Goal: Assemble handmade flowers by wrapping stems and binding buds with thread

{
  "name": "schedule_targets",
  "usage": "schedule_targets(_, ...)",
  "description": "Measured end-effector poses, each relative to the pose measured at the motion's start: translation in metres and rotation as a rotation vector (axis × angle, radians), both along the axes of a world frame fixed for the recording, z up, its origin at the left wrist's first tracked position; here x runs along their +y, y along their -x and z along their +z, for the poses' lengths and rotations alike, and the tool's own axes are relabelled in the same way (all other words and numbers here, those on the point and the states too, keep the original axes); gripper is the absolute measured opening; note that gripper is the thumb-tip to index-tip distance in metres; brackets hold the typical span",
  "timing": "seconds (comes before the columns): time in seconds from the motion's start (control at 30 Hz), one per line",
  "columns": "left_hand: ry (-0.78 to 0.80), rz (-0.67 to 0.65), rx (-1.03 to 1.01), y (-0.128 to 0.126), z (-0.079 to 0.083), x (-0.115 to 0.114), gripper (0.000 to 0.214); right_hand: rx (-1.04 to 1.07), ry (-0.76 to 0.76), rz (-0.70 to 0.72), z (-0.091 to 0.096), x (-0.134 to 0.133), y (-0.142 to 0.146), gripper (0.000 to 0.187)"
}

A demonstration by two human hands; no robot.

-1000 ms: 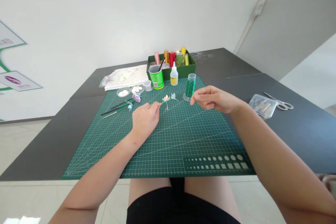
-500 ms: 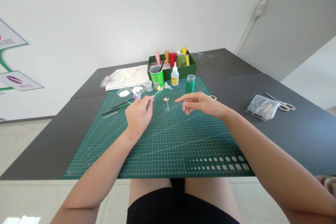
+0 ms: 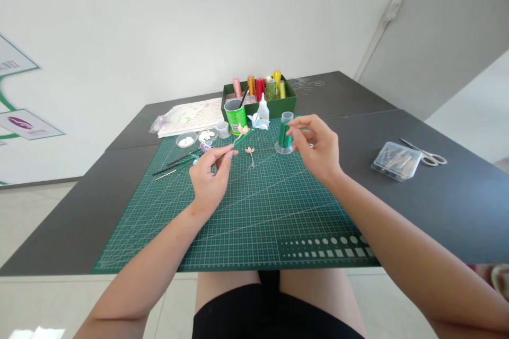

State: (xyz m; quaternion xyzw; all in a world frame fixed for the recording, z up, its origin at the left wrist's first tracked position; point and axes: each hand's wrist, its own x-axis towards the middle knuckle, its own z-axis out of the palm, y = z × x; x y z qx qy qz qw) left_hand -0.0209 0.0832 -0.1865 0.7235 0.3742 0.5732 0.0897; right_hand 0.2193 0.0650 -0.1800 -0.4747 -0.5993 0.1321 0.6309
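My left hand (image 3: 212, 169) pinches the green stem of an artificial flower sprig (image 3: 240, 139). Peach petals and a pale blue blossom (image 3: 259, 121) show at its upper end. To the right, my right hand (image 3: 316, 148) has its fingers curled and apart at the right side of a spool of green thread (image 3: 284, 135). The spool stands upright on the green cutting mat (image 3: 254, 206). Its right edge is partly covered by my fingertips, and I cannot tell whether they touch it. A small loose peach flower (image 3: 249, 151) lies on the mat between my hands.
Behind stand a green can (image 3: 236, 116), a glue bottle (image 3: 263, 108) and a green box (image 3: 292, 103) of thread spools. Dishes of white pieces (image 3: 186, 140) and thin dark sticks (image 3: 175, 164) are at left. A clear case (image 3: 396, 161) and scissors (image 3: 431, 159) lie right.
My right hand has moved right and up to the spool's side, its pointing finger now curled. The sprig in my left hand has turned, showing more of the blue blossom.
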Motion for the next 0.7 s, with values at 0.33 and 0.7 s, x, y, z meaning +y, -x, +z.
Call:
schedule_targets(0.33,-0.031,-0.035,-0.112,0.001,0.003,-0.002,0.015,-0.14,-0.229,-0.243,0.005,0.002,-0.007,0.023)
schedule_targets(0.7,-0.008,0.051,-0.111,0.002,0.007,0.003,0.016,-0.005,0.504,0.792,-0.007,-0.024,0.045,0.038)
